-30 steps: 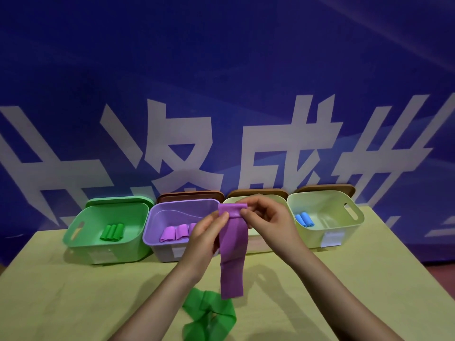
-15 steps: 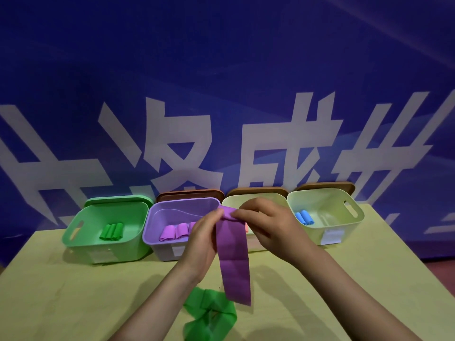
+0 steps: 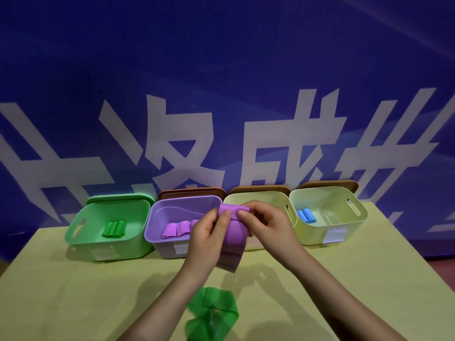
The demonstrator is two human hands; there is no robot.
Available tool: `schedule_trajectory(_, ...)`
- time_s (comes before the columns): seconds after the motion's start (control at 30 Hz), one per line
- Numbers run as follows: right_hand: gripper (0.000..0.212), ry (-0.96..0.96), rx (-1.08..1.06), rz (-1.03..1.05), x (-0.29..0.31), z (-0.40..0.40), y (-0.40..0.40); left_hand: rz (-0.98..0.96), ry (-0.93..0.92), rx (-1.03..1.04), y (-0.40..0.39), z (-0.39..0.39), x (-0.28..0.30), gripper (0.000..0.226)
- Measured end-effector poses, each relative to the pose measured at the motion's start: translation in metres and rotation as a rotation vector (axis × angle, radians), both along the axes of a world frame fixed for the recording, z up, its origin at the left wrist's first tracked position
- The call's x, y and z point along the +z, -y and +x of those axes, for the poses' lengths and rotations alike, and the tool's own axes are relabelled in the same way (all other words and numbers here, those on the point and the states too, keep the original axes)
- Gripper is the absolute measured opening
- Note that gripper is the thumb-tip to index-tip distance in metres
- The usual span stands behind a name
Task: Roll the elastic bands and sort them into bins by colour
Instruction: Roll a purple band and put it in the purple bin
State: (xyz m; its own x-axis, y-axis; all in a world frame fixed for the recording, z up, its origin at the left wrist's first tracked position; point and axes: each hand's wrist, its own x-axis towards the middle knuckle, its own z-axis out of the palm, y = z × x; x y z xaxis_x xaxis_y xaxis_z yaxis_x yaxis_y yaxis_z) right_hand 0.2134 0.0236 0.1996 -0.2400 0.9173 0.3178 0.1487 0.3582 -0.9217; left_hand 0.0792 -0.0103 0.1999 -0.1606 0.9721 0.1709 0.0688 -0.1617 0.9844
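the purple band point(image 3: 232, 232) is held above the table point(image 3: 73, 303), in front of the bins — a flat, matte strip, its top end folded into a short roll, the tail hanging below the grip and blurred at its lower end. left hand point(image 3: 209, 238) pinches the roll's left side, thumb on top; right hand point(image 3: 267, 223) pinches its right side, fingers curled over. behind and left of the grip, the purple bin point(image 3: 157, 217) holds purple rolls point(image 3: 178, 228); further left, the green bin point(image 3: 81, 227) holds green rolls point(image 3: 114, 228). well right of the grip, blue rolls point(image 3: 306, 214) lie in a pale bin point(image 3: 354, 212). below the grip, a loose green band point(image 3: 213, 313) lies crumpled on the table.
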Motion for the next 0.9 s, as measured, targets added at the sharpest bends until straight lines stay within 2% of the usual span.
schedule_trajectory(0.13, 0.024, 0.011, -0.007, 0.002, 0.0, -0.002, 0.002, -0.002, 0.017, 0.003, -0.001, 0.0, -0.002, 0.022)
schedule_trajectory(0.23, 0.033, 0.022, -0.007, 0.044, -0.002, 0.0, 0.003, 0.118, -0.049, -0.052, -0.001, -0.003, -0.005, 0.02)
schedule_trajectory(0.3, 0.031, 0.028, -0.007, 0.082, -0.001, 0.001, 0.005, 0.208, -0.078, -0.077, 0.001, -0.005, -0.004, 0.024)
schedule_trajectory(0.37, 0.027, 0.032, -0.002, 0.114, 0.001, 0.0, 0.008, 0.232, -0.03, -0.07, 0.003, -0.006, -0.005, 0.025)
schedule_trajectory(0.47, 0.022, 0.026, 0.01, 0.106, 0.004, -0.003, 0.01, 0.08, 0.181, -0.038, 0.007, 0.0, -0.003, 0.021)
schedule_trajectory(0.57, 0.012, -0.014, 0.0, 0.028, 0.007, -0.003, 0.005, -0.079, 0.387, -0.069, 0.008, 0.003, -0.001, 0.028)
schedule_trajectory(0.73, 0.021, 0.021, -0.034, 0.08, 0.004, -0.007, 0.002, -0.132, 0.29, -0.032, 0.0, -0.006, -0.004, 0.029)
schedule_trajectory(0.9, 0.023, 0.139, -0.05, 0.29, 0.002, -0.005, -0.001, -0.191, 0.418, -0.03, -0.006, -0.011, -0.004, 0.021)
